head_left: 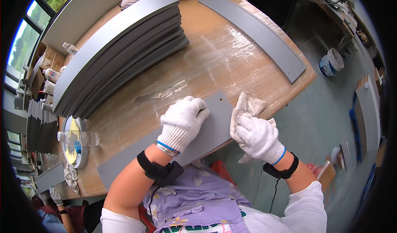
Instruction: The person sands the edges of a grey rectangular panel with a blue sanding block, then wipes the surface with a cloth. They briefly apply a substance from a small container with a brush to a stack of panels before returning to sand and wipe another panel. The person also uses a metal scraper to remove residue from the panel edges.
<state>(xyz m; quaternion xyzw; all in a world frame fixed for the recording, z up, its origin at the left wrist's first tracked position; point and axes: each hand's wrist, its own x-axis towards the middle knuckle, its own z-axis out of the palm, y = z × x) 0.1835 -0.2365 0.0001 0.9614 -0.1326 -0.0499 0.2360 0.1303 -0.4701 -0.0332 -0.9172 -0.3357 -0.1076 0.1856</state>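
Observation:
Before me a grey flat panel (213,127) lies along the near edge of the table, with a small hole near its right end. My left hand (185,119), in a white knitted glove, rests on that panel with its fingers curled in; whatever may be under them is hidden. At the panel's right end my right hand (258,137), gloved too, is closed on a crumpled white rag (250,104). The rag bunches up above the fingers and hangs below them, against the panel's end edge. A thin grey blade-like strip (154,96) lies just beyond my left hand.
A tall stack of curved grey panels (124,38) stands at the back left. One more curved panel (256,36) lies at the far right. A round tub (75,150) and a clear bottle (84,138) are at left. Beyond the table, a bucket (331,62) stands on the floor. Another person's gloved hand (56,196) shows lower left.

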